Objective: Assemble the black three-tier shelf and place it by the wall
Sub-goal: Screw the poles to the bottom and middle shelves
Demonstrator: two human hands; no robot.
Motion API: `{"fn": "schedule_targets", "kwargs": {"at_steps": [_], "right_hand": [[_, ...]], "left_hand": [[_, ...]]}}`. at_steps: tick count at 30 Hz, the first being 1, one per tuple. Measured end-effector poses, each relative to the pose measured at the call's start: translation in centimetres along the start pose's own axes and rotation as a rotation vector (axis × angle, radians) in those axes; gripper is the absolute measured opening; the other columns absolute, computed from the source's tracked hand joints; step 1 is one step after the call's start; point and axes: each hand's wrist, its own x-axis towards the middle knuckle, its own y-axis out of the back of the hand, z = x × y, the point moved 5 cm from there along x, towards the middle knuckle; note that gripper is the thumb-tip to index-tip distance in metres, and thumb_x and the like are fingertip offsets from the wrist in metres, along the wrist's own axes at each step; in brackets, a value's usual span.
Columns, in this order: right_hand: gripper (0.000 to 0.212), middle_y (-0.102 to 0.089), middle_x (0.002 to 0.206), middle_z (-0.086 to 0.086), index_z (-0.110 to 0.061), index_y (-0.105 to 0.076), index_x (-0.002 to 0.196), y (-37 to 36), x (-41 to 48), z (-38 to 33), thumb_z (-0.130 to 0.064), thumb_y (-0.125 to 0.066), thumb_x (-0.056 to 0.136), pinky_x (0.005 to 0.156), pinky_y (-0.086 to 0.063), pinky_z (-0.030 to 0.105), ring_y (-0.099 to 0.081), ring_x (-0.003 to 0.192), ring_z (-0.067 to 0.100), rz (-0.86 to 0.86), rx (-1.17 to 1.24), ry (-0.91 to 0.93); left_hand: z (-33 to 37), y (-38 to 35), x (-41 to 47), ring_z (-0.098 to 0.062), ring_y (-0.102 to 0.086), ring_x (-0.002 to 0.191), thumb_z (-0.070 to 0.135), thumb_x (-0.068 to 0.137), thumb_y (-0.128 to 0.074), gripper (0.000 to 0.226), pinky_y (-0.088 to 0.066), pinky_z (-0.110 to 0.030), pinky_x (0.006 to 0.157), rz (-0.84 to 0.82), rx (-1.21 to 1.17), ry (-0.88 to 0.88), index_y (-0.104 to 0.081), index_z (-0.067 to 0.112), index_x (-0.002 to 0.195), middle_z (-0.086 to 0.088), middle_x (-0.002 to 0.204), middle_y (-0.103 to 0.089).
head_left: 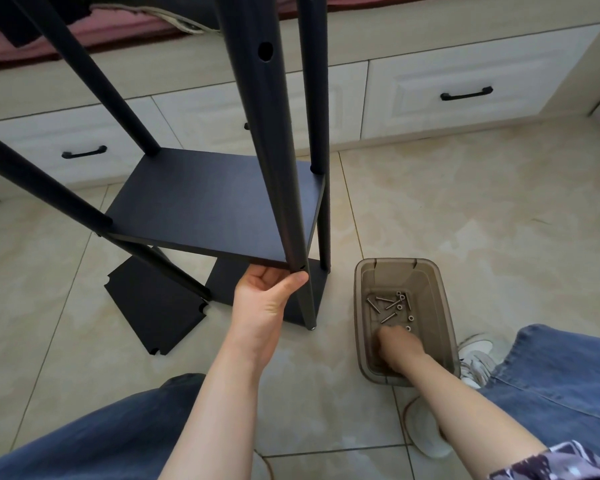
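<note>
Black shelf (274, 150): stood upright on the tiled floor (465, 202), near the white drawers (465, 81); two boards fitted between its poles.
Left hand (267, 296): gripped the front edge of the middle board (215, 202), fingers curled beneath, just beside the nearest pole.
Right hand (397, 344): reached down into the brown plastic bin (395, 260); grip could not be told.
Screws (388, 304): loose in the bin, just beyond the right fingertips.
Bin: on the floor, near the shelf's right side.
Loose board (153, 306): flat on the floor, left of the left hand.
</note>
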Motion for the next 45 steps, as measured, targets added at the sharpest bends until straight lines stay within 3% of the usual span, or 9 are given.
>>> {"fn": "schedule_targets", "kwargs": {"at_steps": [4,10,15,18,21,25,31,37,45], "right_hand": [[0.020,-0.067,0.115,0.015,-0.009,-0.065,0.110,1.1,-0.1,0.3,-0.013,-0.052,0.095,0.085,-0.050,0.035,-0.062,0.110,0.033,0.087,0.211,-0.007],[0.011,-0.071,0.098,0.008,-0.013,-0.070,0.096,3.8,-1.4,0.6,-0.006,-0.063,0.091,0.080,-0.045,0.027,-0.065,0.099,0.027,0.354,0.805,-0.087],[0.022,-0.068,0.088,0.003,-0.008,-0.067,0.109,4.9,-4.5,-0.9,-0.009,-0.073,0.087,0.087,-0.050,0.035,-0.065,0.095,0.024,0.516,1.289,-0.212],[0.025,-0.070,0.093,0.006,-0.003,-0.069,0.111,5.8,-7.4,-2.6,-0.005,-0.074,0.086,0.076,-0.049,0.020,-0.066,0.083,0.011,0.613,1.649,-0.225],[0.020,-0.074,0.091,0.004,-0.010,-0.071,0.102,7.8,-10.7,-4.8,-0.004,-0.075,0.084,0.073,-0.052,0.014,-0.071,0.080,0.007,0.674,1.886,-0.149],[0.014,-0.078,0.083,-0.005,-0.018,-0.075,0.094,10.8,-15.4,-7.1,-0.010,-0.078,0.083,0.071,-0.053,0.012,-0.071,0.080,0.002,0.710,1.874,0.077],[0.016,-0.077,0.084,-0.009,-0.024,-0.079,0.088,14.1,-19.5,-9.7,-0.010,-0.080,0.081,0.071,-0.050,0.009,-0.072,0.083,0.001,0.684,1.670,0.368],[0.021,-0.077,0.083,-0.010,-0.031,-0.078,0.085,14.6,-19.7,-10.4,-0.011,-0.080,0.081,0.070,-0.051,0.012,-0.072,0.082,0.007,0.682,1.593,0.376],[0.019,-0.077,0.085,-0.008,-0.028,-0.079,0.090,14.6,-19.0,-10.6,-0.011,-0.080,0.082,0.074,-0.053,0.014,-0.072,0.086,0.009,0.677,1.561,0.385]], "left_hand": [[-0.1,0.2,0.2,-0.025,-0.071,0.110,0.012,0.062,-0.079,0.047,-0.054,-0.026,0.091,0.002,0.011,-0.014,-0.069,0.014,0.108,-0.008,0.108,-0.076],[-0.1,0.2,0.2,-0.023,-0.071,0.111,0.010,0.068,-0.078,0.042,-0.053,-0.028,0.094,-0.023,0.013,-0.017,-0.070,0.017,0.109,-0.007,0.109,-0.076],[-0.2,0.3,0.1,-0.021,-0.071,0.109,-0.001,0.079,-0.074,0.039,-0.052,-0.030,0.097,-0.036,0.004,-0.013,-0.068,0.014,0.114,-0.005,0.110,-0.076],[-0.2,0.3,-0.1,-0.021,-0.071,0.110,-0.003,0.081,-0.074,0.040,-0.054,-0.029,0.097,-0.055,-0.010,-0.005,-0.067,0.013,0.118,-0.006,0.112,-0.076],[-0.1,0.3,-0.2,-0.024,-0.069,0.113,0.000,0.077,-0.079,0.046,-0.055,-0.028,0.094,-0.060,-0.028,-0.009,-0.066,0.011,0.120,-0.008,0.115,-0.075],[-0.2,0.4,-0.4,-0.024,-0.069,0.115,0.009,0.073,-0.082,0.051,-0.055,-0.031,0.095,-0.050,-0.016,-0.016,-0.066,0.013,0.121,-0.008,0.119,-0.074],[-0.2,0.4,-0.7,-0.027,-0.069,0.115,0.017,0.070,-0.085,0.054,-0.047,-0.045,0.107,-0.059,0.018,-0.003,-0.066,0.010,0.121,-0.011,0.118,-0.074],[-0.2,0.5,-0.8,-0.023,-0.070,0.113,0.004,0.088,-0.075,0.033,-0.048,-0.043,0.106,-0.060,0.058,-0.002,-0.067,0.013,0.119,-0.007,0.116,-0.075],[-0.4,0.6,-0.7,-0.021,-0.071,0.112,0.007,0.087,-0.076,0.036,-0.049,-0.042,0.106,-0.048,0.064,0.013,-0.067,0.014,0.122,-0.004,0.116,-0.076]]}}
